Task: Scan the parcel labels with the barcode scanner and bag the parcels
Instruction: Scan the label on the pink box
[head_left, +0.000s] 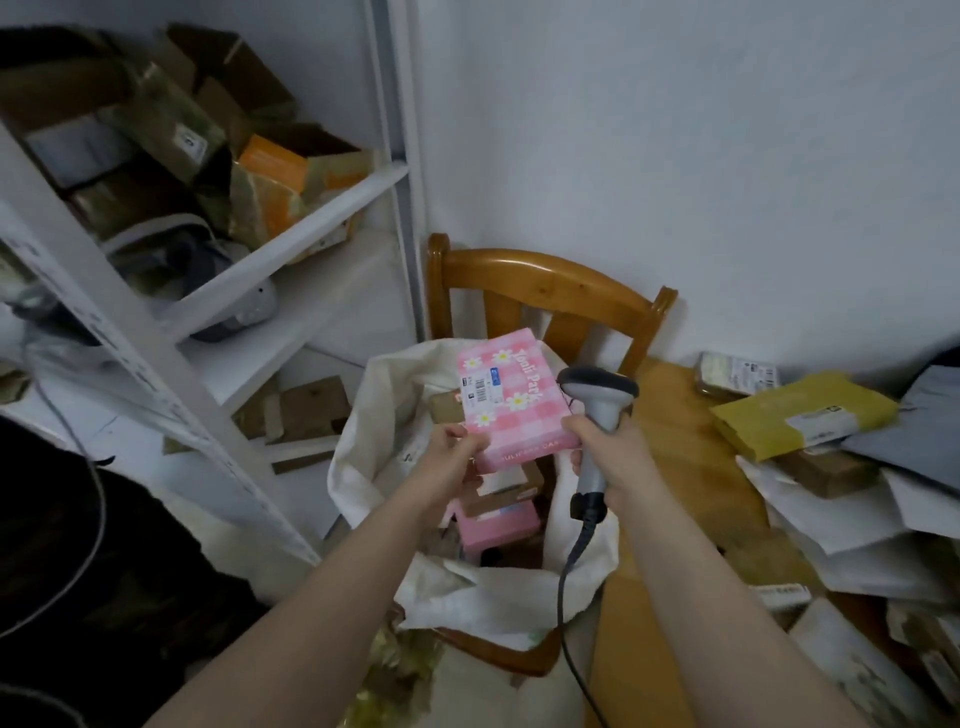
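Both bare forearms reach forward over the open mouth of a soft off-white bag (374, 415) propped on a varnished wooden chair (550, 283). The left hand (454, 447) pinches the near left corner of a pink parcel (519, 410), thumb on top and fingers curled beneath, holding it tilted above the bag. The parcel is a flat rectangular box in glossy pink-and-white check printed with daisies (a small white barcode label (482, 385) sits on its upper face). The right hand (613, 457) wraps its fingers round the smooth grey handle of the barcode scanner (597, 389). The scanner's dark-topped head stands at the parcel's right edge, perhaps touching it; blur hides any gap. A dark cable (566, 597) hangs from the handle. More boxes (498, 522) lie inside the bag. On the wooden desk (675, 467) to the right lie a crinkled yellow mailer (800, 410) and pale envelopes (831, 525).
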